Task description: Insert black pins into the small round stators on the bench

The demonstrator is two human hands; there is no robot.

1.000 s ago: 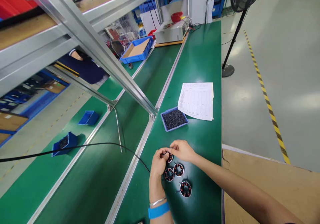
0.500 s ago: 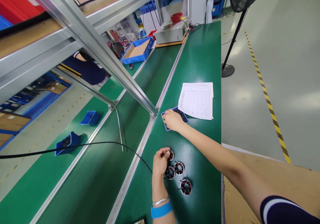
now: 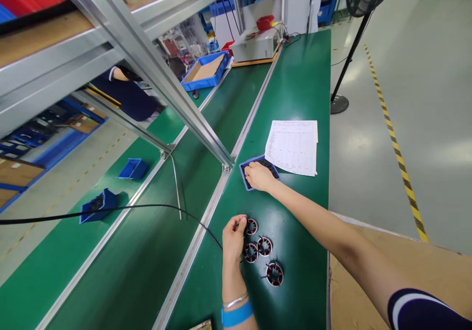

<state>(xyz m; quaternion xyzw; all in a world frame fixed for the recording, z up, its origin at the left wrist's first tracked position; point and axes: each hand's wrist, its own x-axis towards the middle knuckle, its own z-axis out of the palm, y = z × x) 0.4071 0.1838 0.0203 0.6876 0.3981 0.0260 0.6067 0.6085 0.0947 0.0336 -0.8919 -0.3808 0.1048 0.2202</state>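
Tray (image 3: 242, 173) of thin black pieces (image 3: 271, 166), head view: near the centre of the frame, on the green table (image 3: 302, 84), with the corner of a paper sheet (image 3: 291, 145) at its right edge. Right hand (image 3: 260, 177) reaches into it; its fingertips are bent down and hidden, so whether they are apart or clamped on a piece cannot be told.

Left hand (image 3: 233, 234), lower centre, has thumb and forefinger drawn close at the left edge of the uppermost ring (image 3: 255, 227); a grip on it cannot be confirmed. That position probably steadies the ring while the other arm extends. Two more rings (image 3: 255, 253) lie side by side below, a fourth ring (image 3: 280, 275) apart at lower right. Tray and rings appear grouped for short reaches.
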